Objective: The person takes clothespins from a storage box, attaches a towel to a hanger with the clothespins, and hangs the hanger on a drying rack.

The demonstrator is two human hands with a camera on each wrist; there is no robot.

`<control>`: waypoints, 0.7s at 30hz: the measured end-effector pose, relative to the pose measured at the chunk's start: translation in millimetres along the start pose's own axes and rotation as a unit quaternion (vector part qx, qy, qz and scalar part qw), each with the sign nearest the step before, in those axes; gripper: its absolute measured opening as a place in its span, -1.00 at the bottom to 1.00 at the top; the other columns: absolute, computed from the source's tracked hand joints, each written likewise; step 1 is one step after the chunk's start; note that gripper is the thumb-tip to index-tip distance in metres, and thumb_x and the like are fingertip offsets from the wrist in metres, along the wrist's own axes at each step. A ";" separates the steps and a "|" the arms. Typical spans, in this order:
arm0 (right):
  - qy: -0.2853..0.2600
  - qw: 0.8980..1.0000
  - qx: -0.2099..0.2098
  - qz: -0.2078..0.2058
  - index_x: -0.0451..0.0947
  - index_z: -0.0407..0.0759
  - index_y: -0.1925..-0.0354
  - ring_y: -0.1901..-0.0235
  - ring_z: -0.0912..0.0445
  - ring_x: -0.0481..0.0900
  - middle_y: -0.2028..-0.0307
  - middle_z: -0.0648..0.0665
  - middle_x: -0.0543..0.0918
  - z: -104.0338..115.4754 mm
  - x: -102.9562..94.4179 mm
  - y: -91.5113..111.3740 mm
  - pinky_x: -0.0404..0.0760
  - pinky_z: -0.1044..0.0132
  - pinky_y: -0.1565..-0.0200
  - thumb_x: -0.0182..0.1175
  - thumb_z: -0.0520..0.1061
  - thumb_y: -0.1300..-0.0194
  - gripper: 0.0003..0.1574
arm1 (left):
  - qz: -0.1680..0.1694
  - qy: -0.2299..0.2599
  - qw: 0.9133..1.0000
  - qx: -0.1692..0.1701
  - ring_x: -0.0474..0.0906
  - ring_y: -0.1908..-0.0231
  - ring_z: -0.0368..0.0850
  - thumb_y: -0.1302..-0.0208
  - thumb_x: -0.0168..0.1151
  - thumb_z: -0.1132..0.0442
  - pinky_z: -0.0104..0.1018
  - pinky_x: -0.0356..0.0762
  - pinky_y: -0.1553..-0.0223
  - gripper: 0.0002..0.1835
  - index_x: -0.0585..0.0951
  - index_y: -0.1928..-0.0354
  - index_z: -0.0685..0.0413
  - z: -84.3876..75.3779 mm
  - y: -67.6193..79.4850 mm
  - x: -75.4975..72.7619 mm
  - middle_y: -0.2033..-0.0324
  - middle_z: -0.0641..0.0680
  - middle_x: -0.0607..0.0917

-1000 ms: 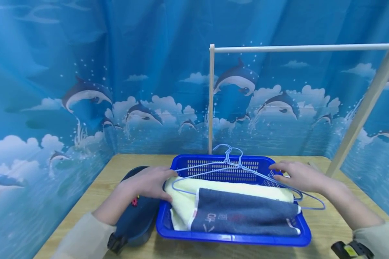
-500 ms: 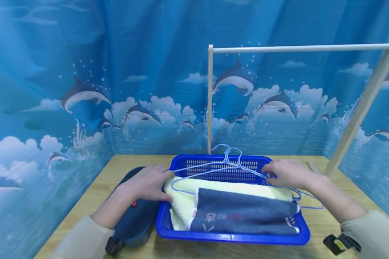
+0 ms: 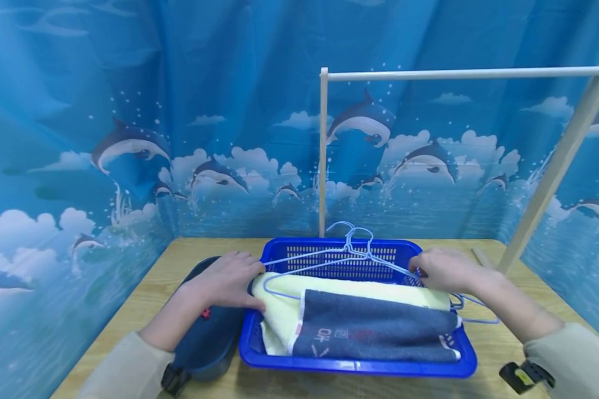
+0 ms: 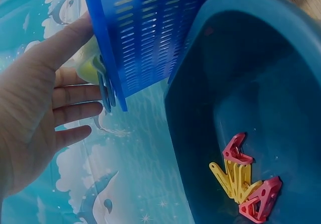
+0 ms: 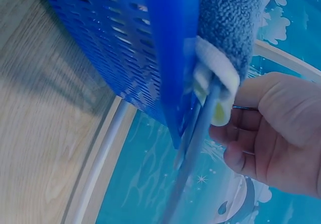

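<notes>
Left hand [image 4: 35,113] beside pegs [image 4: 246,186] (wrist-only)

Navy towel [image 3: 374,327] covering most of pale yellow towel [image 3: 279,310]. Right hand [image 3: 446,270] hiding hanger [image 3: 351,255] section beneath; grip unclear. Left forearm overlapping dark blue basin [image 3: 207,338]. Rail's right post [image 3: 554,172] running off frame edge. Towel print too small to read.

A basket [image 3: 354,366] is set mid-table [image 3: 504,354], with 2 folded towels [image 3: 374,324] laid in it and wire hangers [image 3: 349,252] resting across them. A tub [image 3: 204,343] is parked just left of it, clothespins [image 4: 246,184] inside. A rail [image 3: 459,73] is stood behind.
</notes>
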State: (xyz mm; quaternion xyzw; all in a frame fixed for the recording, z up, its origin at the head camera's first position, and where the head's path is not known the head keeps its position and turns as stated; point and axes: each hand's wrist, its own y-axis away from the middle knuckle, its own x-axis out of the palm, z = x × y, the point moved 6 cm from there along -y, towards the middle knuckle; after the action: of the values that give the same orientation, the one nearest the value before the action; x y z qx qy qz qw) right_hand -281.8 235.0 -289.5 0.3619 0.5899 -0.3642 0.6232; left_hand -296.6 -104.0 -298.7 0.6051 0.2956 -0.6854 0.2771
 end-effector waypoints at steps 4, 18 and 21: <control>-0.002 1.000 -0.001 -0.011 0.33 -0.02 0.58 0.65 0.25 0.14 0.66 0.11 0.25 -1.5 -2.2 2.6 0.14 0.39 0.59 0.10 -0.39 -0.04 -0.70 | 0.003 0.003 1.000 -0.005 0.46 0.12 -0.08 0.16 0.27 -0.42 -0.05 0.36 -0.01 -0.22 0.58 0.04 0.03 0.2 0.0 -0.2 0.15 -0.01 0.62; 0.011 0.999 0.012 -0.038 0.32 -0.03 0.48 0.63 0.21 0.22 0.60 0.07 0.30 -10.0 -15.8 14.0 0.23 0.36 0.60 0.11 -0.22 -0.26 -0.78 | -0.001 -0.001 1.000 -0.001 0.45 0.16 -0.10 0.16 0.27 -0.41 -0.08 0.38 0.03 -0.24 0.59 0.05 0.04 0.0 0.0 -0.8 0.18 -0.02 0.62; 0.014 0.999 0.014 -0.035 0.32 -0.04 0.47 0.62 0.21 0.23 0.59 0.06 0.30 -9.9 -14.2 15.1 0.23 0.37 0.61 0.12 -0.22 -0.27 -0.78 | 0.001 0.001 1.000 -0.003 0.45 0.17 -0.11 0.16 0.27 -0.41 -0.10 0.38 0.05 -0.24 0.60 0.06 0.03 -0.9 -0.1 0.3 0.18 -0.03 0.62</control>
State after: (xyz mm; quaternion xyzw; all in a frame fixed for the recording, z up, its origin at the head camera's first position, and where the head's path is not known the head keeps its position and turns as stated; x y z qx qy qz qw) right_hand -273.8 251.3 -275.4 0.3552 0.6058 -0.3891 0.5962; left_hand -296.2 -103.2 -299.0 0.6051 0.2970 -0.6838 0.2795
